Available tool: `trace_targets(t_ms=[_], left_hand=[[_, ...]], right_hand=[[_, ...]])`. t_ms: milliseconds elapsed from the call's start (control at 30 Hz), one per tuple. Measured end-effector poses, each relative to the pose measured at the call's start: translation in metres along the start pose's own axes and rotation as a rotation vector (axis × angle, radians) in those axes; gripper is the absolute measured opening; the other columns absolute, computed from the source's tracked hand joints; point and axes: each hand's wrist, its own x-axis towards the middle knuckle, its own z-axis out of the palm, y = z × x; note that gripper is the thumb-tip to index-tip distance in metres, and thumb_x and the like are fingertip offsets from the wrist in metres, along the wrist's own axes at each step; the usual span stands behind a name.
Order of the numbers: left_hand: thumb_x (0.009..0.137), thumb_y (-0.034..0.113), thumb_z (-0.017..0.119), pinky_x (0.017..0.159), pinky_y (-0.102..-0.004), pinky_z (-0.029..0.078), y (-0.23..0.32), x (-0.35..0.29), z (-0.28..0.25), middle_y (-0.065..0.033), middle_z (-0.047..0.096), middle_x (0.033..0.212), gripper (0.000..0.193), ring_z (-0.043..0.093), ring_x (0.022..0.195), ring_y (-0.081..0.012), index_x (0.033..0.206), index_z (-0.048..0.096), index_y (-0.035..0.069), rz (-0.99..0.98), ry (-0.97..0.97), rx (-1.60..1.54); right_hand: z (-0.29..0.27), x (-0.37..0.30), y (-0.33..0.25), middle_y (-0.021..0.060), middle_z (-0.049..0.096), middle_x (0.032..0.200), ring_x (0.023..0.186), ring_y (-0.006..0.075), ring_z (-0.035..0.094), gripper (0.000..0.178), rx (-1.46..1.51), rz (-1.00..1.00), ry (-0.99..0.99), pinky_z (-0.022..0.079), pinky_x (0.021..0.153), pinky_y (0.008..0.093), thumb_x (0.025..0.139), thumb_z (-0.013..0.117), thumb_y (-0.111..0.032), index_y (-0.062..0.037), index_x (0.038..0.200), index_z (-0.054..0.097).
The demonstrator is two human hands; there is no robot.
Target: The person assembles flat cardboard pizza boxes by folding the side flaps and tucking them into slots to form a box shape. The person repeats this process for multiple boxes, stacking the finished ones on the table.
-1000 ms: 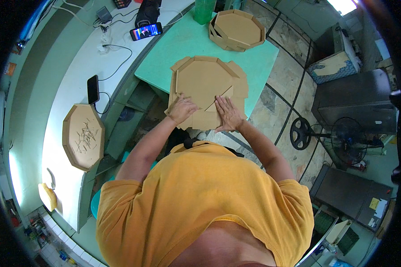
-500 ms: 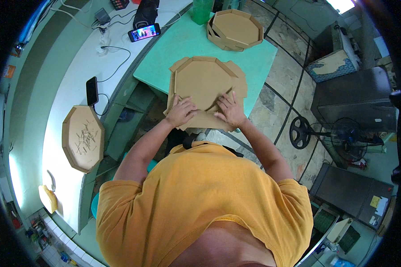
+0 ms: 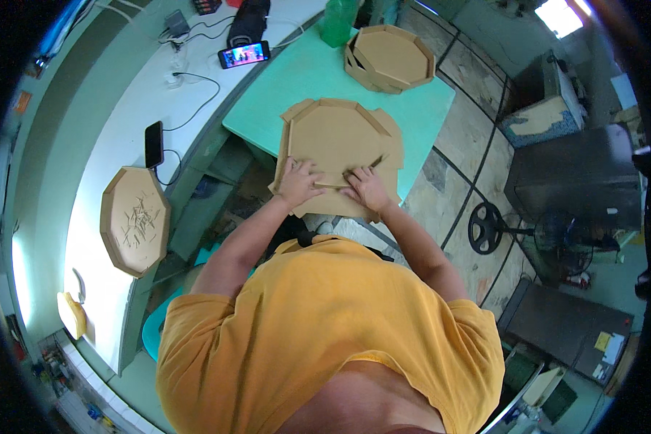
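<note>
A partly folded brown cardboard box lies on the green table in front of me. Its far walls stand up into an octagon, while the near flap spreads flat toward my body. My left hand grips the near left wall, fingers bent over it and somewhat apart. At the near right edge, my right hand has its fingers curled round the cardboard, close to a raised corner piece. The palms hide part of the fold line between them.
Folded octagonal boxes are stacked at the table's far end beside a green container. On the white counter to the left are two phones, cables and an octagonal tray of small brown strips. A fan stands at right.
My right hand has shifted slightly left and its fingers have curled in over the near edge. The near wall between my hands looks more raised. The whole view has shifted slightly.
</note>
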Motion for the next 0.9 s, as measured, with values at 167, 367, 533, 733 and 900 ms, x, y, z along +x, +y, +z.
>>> trace_targets(t_ms=[167,367,533,733,900], left_hand=[[0.078,0.044,0.068,0.107,-0.0624,0.020,0.003,-0.001,0.003,0.0007,0.061,0.099,0.031,0.055,0.104,-0.0189,0.098,0.068,0.021,-0.004,-0.124,0.094],[0.080,0.041,0.067,0.105,-0.0662,0.018,0.007,0.006,-0.009,0.0028,0.060,0.093,0.025,0.053,0.107,-0.0180,0.094,0.067,0.019,-0.001,-0.235,0.138],[0.081,0.038,0.068,0.104,-0.0610,0.024,0.012,0.013,-0.043,0.0009,0.059,0.091,0.024,0.052,0.107,-0.0190,0.088,0.064,0.016,-0.047,0.014,0.126],[0.086,0.034,0.068,0.073,-0.0431,0.052,0.033,-0.002,-0.046,-0.0077,0.062,0.100,0.028,0.063,0.081,-0.0225,0.097,0.060,0.009,-1.094,-0.127,-0.926],[0.091,0.020,0.060,0.066,-0.0408,0.055,0.013,-0.002,-0.003,-0.0151,0.063,0.104,0.029,0.065,0.079,-0.0267,0.112,0.055,0.001,-1.373,0.567,-1.829]], right_hand=[[0.009,-0.001,-0.003,0.0133,0.056,0.097,0.099,0.0305,0.054,0.030,-0.077,-0.067,-0.035,0.043,0.092,0.0436,0.075,0.071,-0.026,-0.0039,0.093,0.060],[0.012,0.004,-0.004,0.0116,0.057,0.088,0.091,0.0294,0.055,0.018,0.024,-0.043,-0.047,0.043,0.083,0.0443,0.074,0.069,-0.019,-0.0055,0.080,0.059],[-0.011,0.021,-0.014,0.0085,0.059,0.087,0.091,0.0269,0.055,0.017,-0.080,-0.037,0.011,0.041,0.081,0.0407,0.068,0.067,-0.013,-0.0070,0.083,0.061],[-0.020,0.047,-0.041,0.0044,0.061,0.091,0.096,0.0215,0.056,0.020,-0.113,-0.114,0.027,0.038,0.086,0.0407,0.072,0.063,-0.018,-0.0108,0.090,0.067],[-0.036,0.067,-0.084,0.0056,0.062,0.103,0.105,0.0248,0.054,0.033,-0.135,-0.081,0.077,0.036,0.095,0.0443,0.079,0.065,-0.033,-0.0112,0.103,0.066]])
